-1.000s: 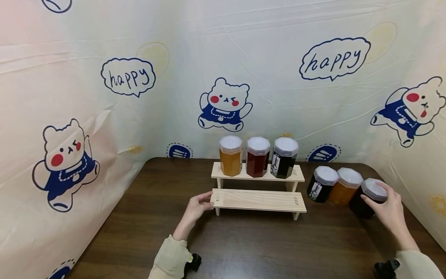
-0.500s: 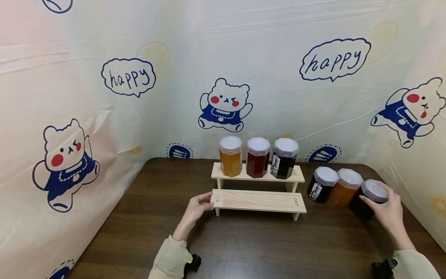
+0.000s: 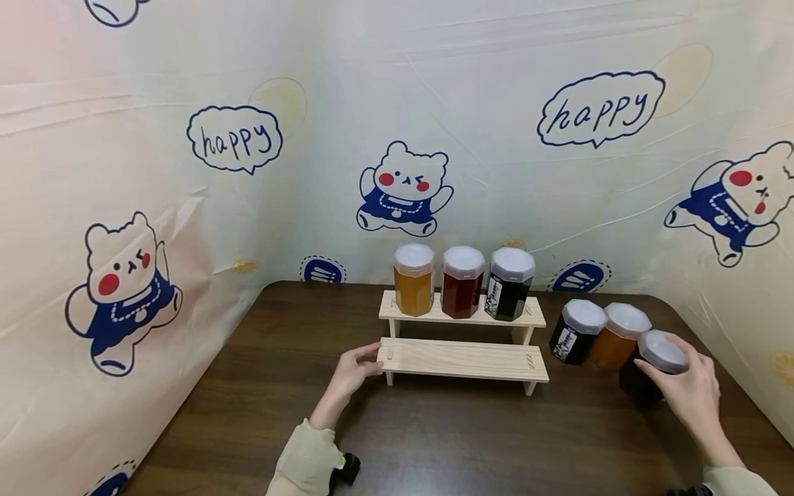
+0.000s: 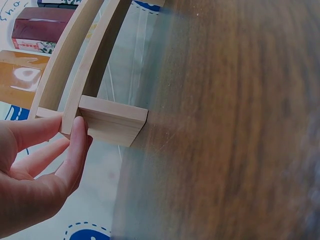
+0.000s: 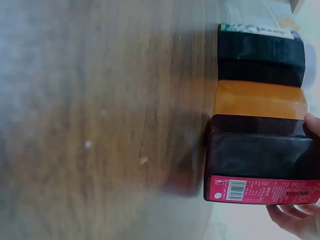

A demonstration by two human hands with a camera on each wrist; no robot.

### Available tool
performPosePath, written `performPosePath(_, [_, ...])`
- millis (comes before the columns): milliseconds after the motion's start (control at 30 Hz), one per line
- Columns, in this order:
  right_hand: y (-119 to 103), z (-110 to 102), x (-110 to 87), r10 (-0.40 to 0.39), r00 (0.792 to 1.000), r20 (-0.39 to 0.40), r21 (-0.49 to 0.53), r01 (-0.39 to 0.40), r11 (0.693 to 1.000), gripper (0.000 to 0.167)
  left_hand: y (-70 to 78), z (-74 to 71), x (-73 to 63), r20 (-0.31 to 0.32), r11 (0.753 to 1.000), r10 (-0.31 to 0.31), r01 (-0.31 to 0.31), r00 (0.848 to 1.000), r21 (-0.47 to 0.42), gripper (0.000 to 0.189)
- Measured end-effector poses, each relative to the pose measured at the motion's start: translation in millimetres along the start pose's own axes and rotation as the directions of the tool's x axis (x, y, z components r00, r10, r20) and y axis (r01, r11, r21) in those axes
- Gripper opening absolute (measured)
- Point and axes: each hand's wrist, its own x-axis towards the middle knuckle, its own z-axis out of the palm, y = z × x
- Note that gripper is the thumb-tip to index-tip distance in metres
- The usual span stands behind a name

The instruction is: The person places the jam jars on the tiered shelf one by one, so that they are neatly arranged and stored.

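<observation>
My left hand [image 3: 352,377] pinches the left end of the lower board of a two-tier pale wooden rack [image 3: 462,358]; in the left wrist view, thumb and fingers [image 4: 77,145] meet on either side of the board's end. At the right, my right hand [image 3: 690,386] grips a dark eight-sided jar [image 3: 639,382] round its top, just under the whitish lid. A pink label with a barcode [image 5: 236,190] shows on this jar in the right wrist view. Whether its base touches the table cannot be told.
On the upper board stand an amber jar [image 3: 413,289], a dark red jar [image 3: 461,295] and a black jar [image 3: 509,296]. Right of the rack are another black jar [image 3: 573,341] and an orange jar [image 3: 614,344], side by side. A printed curtain [image 3: 310,193] surrounds the brown table [image 3: 434,434].
My right hand has moved slightly toward me and left with the dark jar, away from the orange one. My left hand stays on the rack. The head view has shifted slightly.
</observation>
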Motion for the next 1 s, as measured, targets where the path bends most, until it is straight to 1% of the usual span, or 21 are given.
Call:
performPosePath(200, [-8.4, -0.6, -5.4, -0.065, 0.997, -0.038, 0.026, 0.066, 0.997, 0.065, -0.6, 0.6, 0.7, -0.010, 1.000, -0.004, 0.004, 1.000, -0.012, 0.039])
performPosePath(333, [-20.7, -3.1, -8.7, -0.091, 0.995, -0.046, 0.038, 0.093, 0.995, 0.066, -1.0, 0.7, 1.8, -0.023, 1.000, -0.014, 0.014, 1.000, -0.012, 0.039])
performPosePath(367, [-28.0, -5.4, -10.2, -0.099, 0.994, -0.044, 0.044, 0.101, 0.994, 0.067, -1.0, 0.7, 1.9, -0.026, 1.000, -0.017, 0.017, 1.000, -0.013, 0.039])
performPosePath(433, [-34.7, -6.3, -11.9, -0.113, 0.993, -0.046, 0.051, 0.115, 0.992, 0.067, -1.0, 0.8, 2.1, -0.030, 1.000, -0.019, 0.019, 0.999, -0.006, 0.039])
performPosePath(633, [-50.3, -8.1, -16.0, -0.135, 0.991, -0.013, 0.055, 0.136, 0.989, 0.067, -1.5, 1.1, 2.9, -0.037, 1.000, -0.023, 0.023, 0.999, -0.003, 0.039])
performPosePath(867, [-66.0, -9.4, -20.6, -0.150, 0.988, 0.035, 0.072, 0.148, 0.986, 0.064, -2.5, 0.4, 2.5, -0.016, 1.000, -0.014, 0.014, 1.000, 0.001, 0.040])
performPosePath(1000, [-74.9, -8.7, -24.1, -0.166, 0.985, 0.043, 0.083, 0.162, 0.983, 0.064, -2.1, 0.7, 2.1, -0.013, 1.000, -0.013, 0.013, 1.000, -0.004, 0.039])
